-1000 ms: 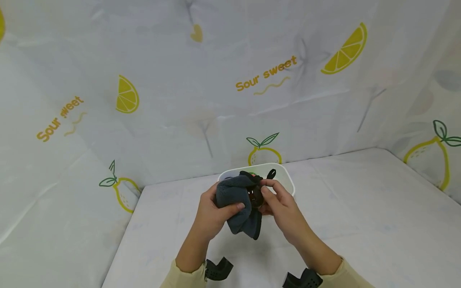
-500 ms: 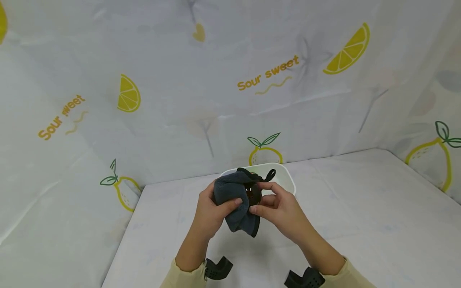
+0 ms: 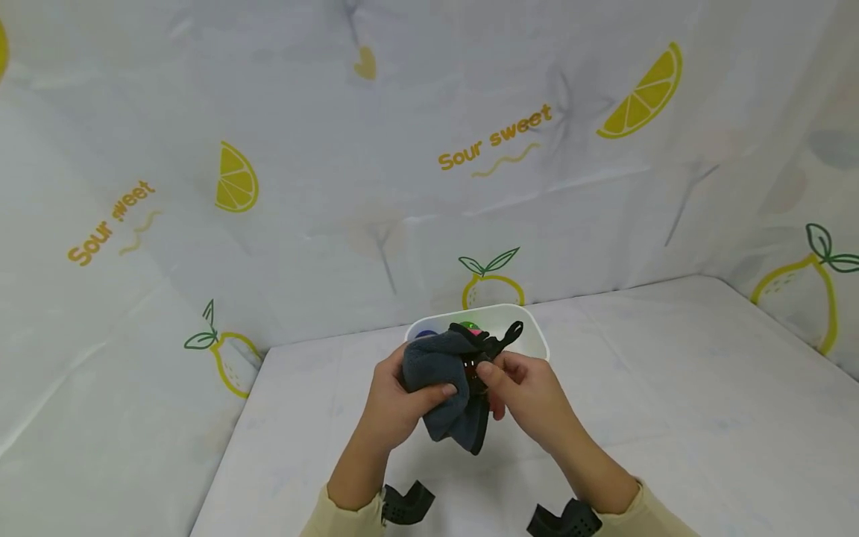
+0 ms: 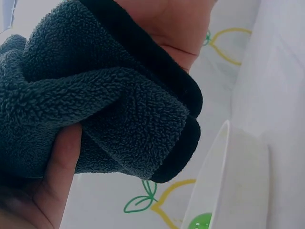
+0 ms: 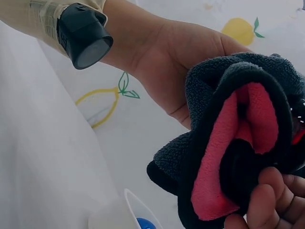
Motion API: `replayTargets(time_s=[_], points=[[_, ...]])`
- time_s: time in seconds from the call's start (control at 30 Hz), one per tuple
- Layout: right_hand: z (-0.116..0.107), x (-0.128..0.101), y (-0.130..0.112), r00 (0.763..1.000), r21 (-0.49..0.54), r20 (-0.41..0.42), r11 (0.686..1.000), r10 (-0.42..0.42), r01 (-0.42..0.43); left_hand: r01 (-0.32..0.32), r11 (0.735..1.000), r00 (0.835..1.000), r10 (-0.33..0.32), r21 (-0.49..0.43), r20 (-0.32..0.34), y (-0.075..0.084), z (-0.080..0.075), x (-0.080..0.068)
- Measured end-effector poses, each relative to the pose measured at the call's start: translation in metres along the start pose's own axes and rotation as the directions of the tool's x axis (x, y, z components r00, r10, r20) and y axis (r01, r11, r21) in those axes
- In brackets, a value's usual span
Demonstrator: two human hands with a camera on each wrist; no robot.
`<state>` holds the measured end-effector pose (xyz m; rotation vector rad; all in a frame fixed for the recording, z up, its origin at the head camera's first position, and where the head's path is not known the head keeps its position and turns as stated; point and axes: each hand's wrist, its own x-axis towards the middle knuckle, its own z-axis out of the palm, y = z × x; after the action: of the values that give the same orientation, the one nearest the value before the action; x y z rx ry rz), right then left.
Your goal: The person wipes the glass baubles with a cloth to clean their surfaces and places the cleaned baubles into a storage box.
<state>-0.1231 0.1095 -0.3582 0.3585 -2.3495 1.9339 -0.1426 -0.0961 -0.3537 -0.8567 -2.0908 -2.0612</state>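
Observation:
A dark grey-blue plush cloth (image 3: 436, 365) with black edging and a pink inner face is held up above the table, bunched in folds. My left hand (image 3: 396, 395) grips it from the left, thumb across the front. Tucked in the folds is a dark, glossy, rounded thing (image 3: 473, 371) with bright and reddish reflections; the cloth covers much of it. My right hand (image 3: 533, 391) pinches this thing at its right side, fingers curled behind. A black loop (image 3: 515, 330) sticks out of the cloth's upper right. In the right wrist view the pink lining (image 5: 214, 176) shows.
Behind the hands stands a white basin (image 3: 540, 339), partly hidden by the cloth. In it lie a blue round thing (image 3: 426, 333) and a green and pink item (image 3: 470, 327). A lemon-print sheet (image 3: 335, 246) hangs behind the white table (image 3: 671, 388).
My right hand's fingers have shifted over the dark glossy thing, the thumb going down and then back up onto its front. The black loop points further right. My left hand keeps its grip.

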Motion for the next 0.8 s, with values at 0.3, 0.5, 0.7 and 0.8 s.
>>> replayTargets(time_s=[0.3, 0.5, 0.7, 0.8], points=[[-0.0012, 0.0009, 0.0006, 0.996, -0.018, 0.084, 1.0, 0.008, -0.007, 0.002, 1.0, 1.0, -0.002, -0.003, -0.002, 0.0003, 0.0003, 0.0003], [-0.0046, 0.0036, 0.0007, 0.997, -0.103, 0.082, 0.995, 0.01, -0.001, 0.029, 1.0, 0.998, -0.029, 0.007, -0.059, 0.0016, 0.0009, 0.0017], [-0.0055, 0.0028, 0.0011, 0.994, -0.155, 0.046, 0.983, -0.097, 0.103, 0.044, 0.999, 0.995, -0.043, 0.011, -0.085, 0.0031, 0.0013, 0.002], [-0.0048, 0.0016, 0.0014, 0.987, -0.162, 0.028, 0.974, -0.157, 0.159, 0.044, 0.999, 0.996, -0.044, 0.001, -0.079, 0.0041, 0.002, 0.0021]])
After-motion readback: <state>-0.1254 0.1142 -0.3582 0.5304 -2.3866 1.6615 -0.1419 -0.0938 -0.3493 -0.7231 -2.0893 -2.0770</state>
